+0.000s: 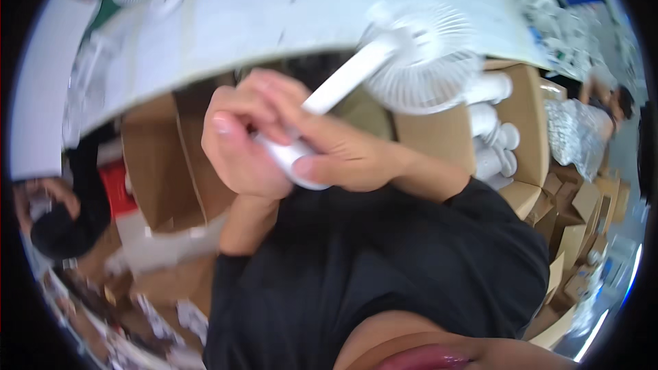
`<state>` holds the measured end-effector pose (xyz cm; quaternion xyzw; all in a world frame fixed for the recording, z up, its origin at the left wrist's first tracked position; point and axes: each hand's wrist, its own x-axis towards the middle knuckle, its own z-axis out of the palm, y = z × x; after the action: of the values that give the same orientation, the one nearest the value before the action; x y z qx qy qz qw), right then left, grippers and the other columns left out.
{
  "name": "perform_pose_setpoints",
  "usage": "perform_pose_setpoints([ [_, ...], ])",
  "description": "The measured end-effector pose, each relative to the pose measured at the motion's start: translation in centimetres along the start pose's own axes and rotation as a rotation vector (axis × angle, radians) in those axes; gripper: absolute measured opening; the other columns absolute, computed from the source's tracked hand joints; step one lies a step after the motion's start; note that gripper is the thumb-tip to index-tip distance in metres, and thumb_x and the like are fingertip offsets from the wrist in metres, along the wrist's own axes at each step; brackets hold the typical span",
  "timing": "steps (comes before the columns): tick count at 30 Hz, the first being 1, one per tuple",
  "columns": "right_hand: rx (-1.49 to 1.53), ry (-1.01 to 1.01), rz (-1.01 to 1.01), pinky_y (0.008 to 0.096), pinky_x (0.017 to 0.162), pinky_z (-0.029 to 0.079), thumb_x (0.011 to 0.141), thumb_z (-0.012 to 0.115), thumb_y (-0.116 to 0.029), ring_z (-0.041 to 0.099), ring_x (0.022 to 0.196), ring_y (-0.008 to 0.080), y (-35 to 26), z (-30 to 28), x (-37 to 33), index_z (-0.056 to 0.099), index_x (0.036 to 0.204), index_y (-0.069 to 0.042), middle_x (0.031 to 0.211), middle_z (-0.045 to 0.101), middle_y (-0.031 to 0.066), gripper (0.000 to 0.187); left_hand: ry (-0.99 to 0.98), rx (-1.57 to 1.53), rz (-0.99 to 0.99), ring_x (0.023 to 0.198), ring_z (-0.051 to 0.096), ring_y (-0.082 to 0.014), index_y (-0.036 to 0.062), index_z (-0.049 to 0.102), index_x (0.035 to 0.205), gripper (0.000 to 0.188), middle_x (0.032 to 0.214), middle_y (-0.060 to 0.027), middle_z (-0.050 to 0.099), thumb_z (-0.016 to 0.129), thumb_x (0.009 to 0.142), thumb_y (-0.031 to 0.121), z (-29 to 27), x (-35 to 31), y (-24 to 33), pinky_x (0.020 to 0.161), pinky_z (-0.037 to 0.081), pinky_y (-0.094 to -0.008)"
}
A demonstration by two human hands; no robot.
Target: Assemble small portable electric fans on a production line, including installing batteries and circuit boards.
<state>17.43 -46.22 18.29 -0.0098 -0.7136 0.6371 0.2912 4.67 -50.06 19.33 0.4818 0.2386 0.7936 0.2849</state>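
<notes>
A white handheld fan (353, 77) is held slantwise in front of my chest, its round ribbed cage up and to the right. My right hand (353, 154) grips the handle near its lower end, the thumb lying along it. My left hand (247, 137) closes round the same end from the other side, its fingers curled against the handle. Between the two hands part of the handle is covered. The cage is slightly blurred and hangs over the near edge of the white table (274, 10).
At my right an open cardboard box (528, 123) holds several white fan parts (486, 120). Another open box (161, 164) stands at my left, near a red crate (118, 188). Two other people (65, 226) are at the sides. More cartons (576, 212) lie at the far right.
</notes>
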Motion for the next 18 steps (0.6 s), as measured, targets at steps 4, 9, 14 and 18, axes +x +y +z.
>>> perform_pose_setpoints([
  [4, -0.171, 0.129, -0.003, 0.0458, 0.112, 0.025, 0.086, 0.062, -0.025, 0.025, 0.141, 0.0394, 6.7, 6.2, 0.8, 0.024, 0.153, -0.003, 0.156, 0.021, 0.0240, 0.079, 0.178, -0.088, -0.268, 0.061, 0.047, -0.0166, 0.0056, 0.051, 0.082, 0.025, 0.064, -0.0066, 0.053, 0.039, 0.098, 0.020, -10.1, -4.0, -3.0, 0.064, 0.043, -0.0283],
  [9, -0.656, 0.469, 0.017, 0.0357, 0.088, 0.048, 0.073, 0.066, -0.001, 0.061, 0.102, 0.0325, 8.0, 5.0, 2.3, 0.052, 0.134, -0.002, 0.120, 0.063, 0.0179, 0.063, 0.198, 0.293, -0.268, 0.065, 0.050, -0.0155, 0.0042, 0.054, 0.088, 0.009, 0.068, -0.0063, 0.055, 0.048, 0.091, 0.010, -13.2, -0.1, -5.1, 0.068, 0.044, -0.0266],
  [14, -0.700, 0.717, 0.250, 0.0357, 0.086, 0.049, 0.072, 0.063, 0.003, 0.064, 0.094, 0.0331, 6.7, -7.1, 5.7, 0.059, 0.122, -0.002, 0.109, 0.069, 0.0163, 0.050, -0.170, 0.646, -0.378, 0.072, 0.053, -0.0146, 0.0034, 0.059, 0.101, 0.017, 0.077, -0.0060, 0.060, 0.054, 0.086, 0.000, -14.2, 8.0, -4.8, 0.071, 0.043, -0.0237],
  [18, -0.877, 0.627, 0.148, 0.0370, 0.085, 0.049, 0.074, 0.062, 0.005, 0.064, 0.096, 0.0342, 5.4, -18.8, 8.7, 0.061, 0.120, -0.006, 0.109, 0.069, 0.0144, 0.047, -0.672, 0.277, -1.039, 0.074, 0.055, -0.0140, 0.0023, 0.060, 0.108, 0.022, 0.080, -0.0078, 0.064, 0.055, 0.086, 0.003, -13.5, 13.5, -2.7, 0.070, 0.044, -0.0237],
])
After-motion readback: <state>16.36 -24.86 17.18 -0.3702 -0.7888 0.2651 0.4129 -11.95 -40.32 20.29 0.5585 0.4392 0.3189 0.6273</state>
